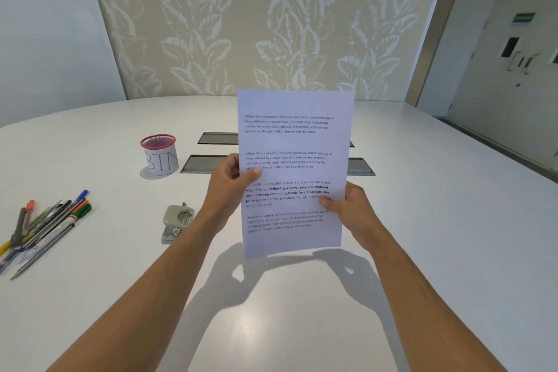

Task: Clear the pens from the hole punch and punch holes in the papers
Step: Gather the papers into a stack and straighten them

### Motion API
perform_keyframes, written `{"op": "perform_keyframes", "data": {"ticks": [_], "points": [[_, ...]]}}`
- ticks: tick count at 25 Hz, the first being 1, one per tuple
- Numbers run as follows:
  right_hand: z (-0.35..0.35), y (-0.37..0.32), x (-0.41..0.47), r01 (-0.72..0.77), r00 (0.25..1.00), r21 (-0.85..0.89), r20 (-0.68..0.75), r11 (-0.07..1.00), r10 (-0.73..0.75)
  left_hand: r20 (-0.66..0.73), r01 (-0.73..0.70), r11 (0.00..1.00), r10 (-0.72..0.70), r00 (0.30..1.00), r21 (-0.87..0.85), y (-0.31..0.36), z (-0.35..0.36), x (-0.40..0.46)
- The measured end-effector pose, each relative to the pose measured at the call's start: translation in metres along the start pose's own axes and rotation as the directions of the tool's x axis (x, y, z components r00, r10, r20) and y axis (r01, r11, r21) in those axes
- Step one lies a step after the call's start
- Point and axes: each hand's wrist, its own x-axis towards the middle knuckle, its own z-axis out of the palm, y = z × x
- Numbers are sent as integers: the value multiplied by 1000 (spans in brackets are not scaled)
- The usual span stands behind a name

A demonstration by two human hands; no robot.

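Pens [45, 226] cleared, both hands [232, 178] [344, 205] pinching papers [294, 172] upright; next slide edge into punch [176, 222], just left of left fingers.

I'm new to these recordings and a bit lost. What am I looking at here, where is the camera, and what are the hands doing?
There is no machine: a person works with bare hands, and the single picture comes from a camera worn on their head, looking forward and down. The left hand and right hand pinch a printed sheet of paper by its side edges, holding it upright above the white table. On the table, left of the arms, lie a grey hole punch, a loose pile of pens farther left, and a red mesh cup labelled BIN. The pens lie apart from the punch.
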Motion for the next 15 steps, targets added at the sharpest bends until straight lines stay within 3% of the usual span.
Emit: {"op": "perform_keyframes", "data": {"ticks": [9, 15], "points": [[-7, -14, -11, -103, 949, 32, 304, 994, 88, 149, 50, 944, -1, 989, -327, 28, -20, 24], [-3, -13, -15, -150, 925, 25, 358, 988, 131, 142, 90, 895, -30, 989, -438, 28, -25, 14]]}}
